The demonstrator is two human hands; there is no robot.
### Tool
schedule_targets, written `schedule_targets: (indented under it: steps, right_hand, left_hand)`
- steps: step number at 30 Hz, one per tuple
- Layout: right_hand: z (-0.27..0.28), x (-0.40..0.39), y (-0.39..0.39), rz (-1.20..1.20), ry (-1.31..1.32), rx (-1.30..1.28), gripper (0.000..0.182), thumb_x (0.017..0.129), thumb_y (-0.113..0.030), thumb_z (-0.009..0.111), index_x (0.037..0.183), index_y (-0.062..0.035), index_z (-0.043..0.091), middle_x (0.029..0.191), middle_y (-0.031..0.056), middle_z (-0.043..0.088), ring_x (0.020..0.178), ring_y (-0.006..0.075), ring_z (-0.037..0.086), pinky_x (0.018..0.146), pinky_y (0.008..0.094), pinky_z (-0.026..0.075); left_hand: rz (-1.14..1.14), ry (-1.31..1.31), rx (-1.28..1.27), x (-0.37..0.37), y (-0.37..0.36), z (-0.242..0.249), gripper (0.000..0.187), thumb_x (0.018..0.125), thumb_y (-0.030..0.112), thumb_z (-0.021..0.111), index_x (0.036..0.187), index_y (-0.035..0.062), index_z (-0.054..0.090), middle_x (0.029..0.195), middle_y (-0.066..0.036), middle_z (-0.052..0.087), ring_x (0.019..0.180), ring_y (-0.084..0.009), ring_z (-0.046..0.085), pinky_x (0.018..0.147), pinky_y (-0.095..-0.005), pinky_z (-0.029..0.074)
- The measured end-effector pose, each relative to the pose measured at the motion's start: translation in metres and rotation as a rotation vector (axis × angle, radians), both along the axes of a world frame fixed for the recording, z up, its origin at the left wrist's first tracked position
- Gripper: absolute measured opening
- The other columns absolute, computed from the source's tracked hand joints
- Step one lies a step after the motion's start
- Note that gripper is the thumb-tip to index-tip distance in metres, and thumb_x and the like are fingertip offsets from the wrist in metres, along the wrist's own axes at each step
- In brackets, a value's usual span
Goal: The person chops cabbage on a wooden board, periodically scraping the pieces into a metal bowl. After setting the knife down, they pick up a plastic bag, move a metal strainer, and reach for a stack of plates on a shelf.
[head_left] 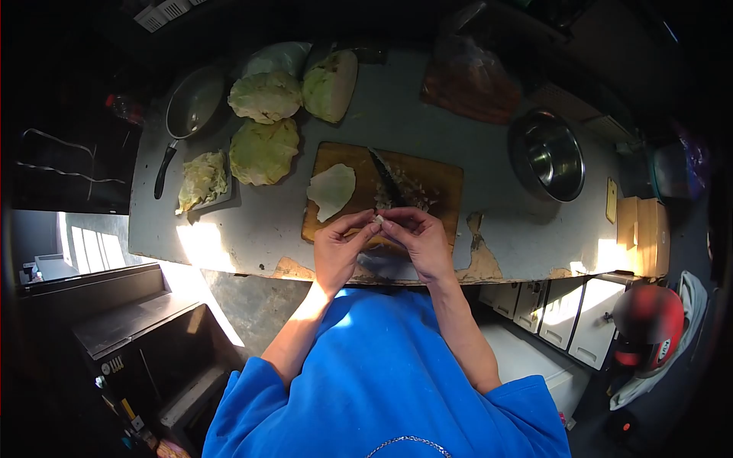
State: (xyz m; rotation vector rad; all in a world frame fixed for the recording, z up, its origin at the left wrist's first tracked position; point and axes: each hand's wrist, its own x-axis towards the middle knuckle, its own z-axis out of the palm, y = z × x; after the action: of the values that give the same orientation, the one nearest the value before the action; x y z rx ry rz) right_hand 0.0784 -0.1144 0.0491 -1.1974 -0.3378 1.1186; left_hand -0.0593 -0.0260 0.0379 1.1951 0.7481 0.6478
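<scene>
My left hand (341,246) and my right hand (417,240) meet over the front edge of the wooden cutting board (447,183). Between their fingertips they pinch a small whitish piece (379,219), too small for me to name its kind. Just beyond the fingers, a dark-bladed knife (387,177) lies across the board. Chopped pale bits (414,192) are scattered around the blade. To the left, a single pale cabbage leaf (332,191) rests flat on the board.
Cabbages (264,151) and a cut cabbage half (330,85) lie at the back left, near a pan (195,103) and a heap of leaves (203,182). A steel bowl (546,153) stands right, with a plastic bag (469,84) behind. The table's front edge (489,267) is chipped.
</scene>
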Motion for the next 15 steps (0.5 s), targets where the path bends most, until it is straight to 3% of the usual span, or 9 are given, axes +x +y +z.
schedule_targets:
  steps: [2,4,9,10,13,15]
  right_hand:
    - [-0.002,-0.002,0.002,-0.001,0.006,0.009,0.029,0.093,-0.003,0.072,0.119,0.0063,0.064,0.11,0.0131,0.072,0.098,0.0157,0.071,0.088,0.0267,0.059]
    - [-0.005,-0.004,0.002,-0.003,0.005,-0.012,0.033,0.092,-0.002,0.073,0.121,0.0065,0.061,0.112,0.0138,0.071,0.099,0.0166,0.071,0.087,0.0272,0.059]
    - [0.002,-0.014,0.012,0.045,-0.022,-0.052,0.044,0.089,-0.001,0.075,0.128,0.0062,0.055,0.12,0.0166,0.066,0.099,0.0188,0.071,0.084,0.0286,0.06]
    - [0.005,-0.016,0.012,0.031,-0.092,-0.116,0.044,0.089,-0.002,0.076,0.127,0.0059,0.055,0.121,0.0169,0.065,0.098,0.0188,0.071,0.082,0.0286,0.06]
    - [-0.011,-0.017,0.003,-0.035,-0.254,-0.187,0.043,0.089,-0.003,0.076,0.126,0.0043,0.057,0.12,0.0155,0.063,0.094,0.0177,0.07,0.077,0.0287,0.06]
    - [-0.019,-0.015,-0.006,-0.069,-0.257,-0.196,0.041,0.09,-0.003,0.075,0.126,0.0039,0.057,0.118,0.0141,0.064,0.094,0.0172,0.07,0.076,0.0286,0.059]
  left_hand:
    - [-0.015,0.005,0.036,-0.003,0.006,0.004,0.029,0.092,0.006,0.074,0.118,-0.0051,0.071,0.113,-0.014,0.071,0.097,-0.0164,0.07,0.087,-0.0266,0.056]
    - [-0.093,0.063,0.227,-0.006,0.013,0.007,0.026,0.092,0.007,0.074,0.115,-0.0048,0.072,0.111,-0.014,0.071,0.095,-0.0172,0.071,0.083,-0.0264,0.058]
    - [-0.13,0.169,0.311,-0.029,0.036,0.011,0.019,0.091,0.005,0.074,0.107,-0.0051,0.072,0.103,-0.011,0.071,0.091,-0.0166,0.071,0.079,-0.0278,0.059]
    - [-0.083,0.139,0.28,-0.039,0.046,0.008,0.018,0.093,0.008,0.073,0.106,-0.005,0.072,0.1,-0.013,0.072,0.09,-0.0173,0.073,0.078,-0.0263,0.059]
    - [0.239,0.387,0.375,-0.089,0.099,-0.006,0.021,0.092,0.012,0.072,0.108,-0.0022,0.073,0.1,-0.014,0.075,0.09,-0.0197,0.073,0.08,-0.0313,0.058]
    - [0.449,0.435,0.42,-0.131,0.146,-0.024,0.023,0.093,0.007,0.067,0.114,-0.0029,0.07,0.094,-0.015,0.075,0.086,-0.0194,0.072,0.078,-0.0301,0.057]
